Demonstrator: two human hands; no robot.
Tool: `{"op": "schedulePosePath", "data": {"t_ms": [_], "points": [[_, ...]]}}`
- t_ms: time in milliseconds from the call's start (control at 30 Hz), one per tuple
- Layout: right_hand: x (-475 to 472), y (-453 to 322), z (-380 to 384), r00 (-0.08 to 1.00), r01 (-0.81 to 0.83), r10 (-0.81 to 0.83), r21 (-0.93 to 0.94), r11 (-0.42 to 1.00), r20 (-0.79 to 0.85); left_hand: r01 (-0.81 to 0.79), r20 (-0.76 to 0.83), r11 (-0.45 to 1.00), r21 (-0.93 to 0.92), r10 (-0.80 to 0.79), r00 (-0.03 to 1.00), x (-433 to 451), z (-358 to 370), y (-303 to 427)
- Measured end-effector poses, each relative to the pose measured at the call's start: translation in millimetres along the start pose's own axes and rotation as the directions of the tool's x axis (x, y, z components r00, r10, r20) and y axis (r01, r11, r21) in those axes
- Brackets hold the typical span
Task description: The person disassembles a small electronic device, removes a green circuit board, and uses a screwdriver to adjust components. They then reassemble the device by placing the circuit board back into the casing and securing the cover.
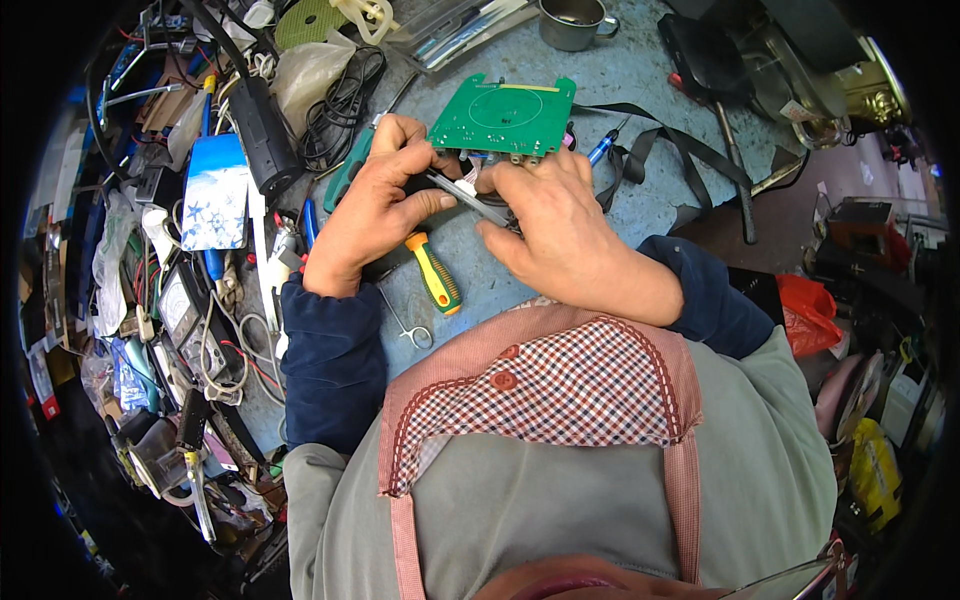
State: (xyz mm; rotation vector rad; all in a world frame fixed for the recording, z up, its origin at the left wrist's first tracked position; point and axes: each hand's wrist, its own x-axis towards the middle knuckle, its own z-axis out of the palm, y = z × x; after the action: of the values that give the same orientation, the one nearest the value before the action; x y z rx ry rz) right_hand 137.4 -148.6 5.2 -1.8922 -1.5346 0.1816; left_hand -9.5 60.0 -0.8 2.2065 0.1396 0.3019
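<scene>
A green circuit board [501,118] is tilted up in front of me, with small metal connectors [525,159] along its near edge. My left hand [386,199] is at the board's near left corner, thumb and fingers pinching one end of a thin grey strip-like part [469,199]. At the strip's other end is my right hand [559,210], its thumb against the part and its fingers reaching under the board's near edge. The hands hide much of what joins strip and board. Just below them lies a yellow-and-green screwdriver handle [433,277].
Beside my left hand is a dark green tool handle [349,172]. Ring-handled forceps [415,335] lie near my left sleeve. Right of the board are a blue screwdriver [602,148] and a black strap [660,142]. A metal cup [574,22] stands behind; cables and an analog multimeter [184,311] crowd the left.
</scene>
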Motion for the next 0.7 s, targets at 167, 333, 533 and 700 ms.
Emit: {"op": "schedulePosePath", "data": {"t_ms": [167, 333, 533, 700], "points": [[3.1, -0.7, 2.5, 1.0, -0.01, 0.01, 0.033, 0.999, 0.011, 0.003, -0.007, 1.0, -0.009, -0.003, 1.0, -1.2, 1.1, -2.7], [2.7, 0.2, -4.5, 0.998, -0.016, 0.015, 0.023, 1.0, 0.059, -0.006, -0.018, 1.0, 0.016, 0.007, 1.0, -3.0, 1.7, -4.9], [3.4, 12.0, -8.7, 0.993, 0.104, -0.11, 0.15, 0.983, 0.038, 0.001, -0.024, 0.998, 0.069, 0.0, 1.0, -6.2, -1.6, 3.6], [-5.5, 31.5, -45.6, 0.954, 0.188, -0.266, 0.414, 0.891, 0.139, 0.009, -0.065, 0.991, 0.136, 0.0, 0.998, -12.2, -6.7, 15.3]]}}
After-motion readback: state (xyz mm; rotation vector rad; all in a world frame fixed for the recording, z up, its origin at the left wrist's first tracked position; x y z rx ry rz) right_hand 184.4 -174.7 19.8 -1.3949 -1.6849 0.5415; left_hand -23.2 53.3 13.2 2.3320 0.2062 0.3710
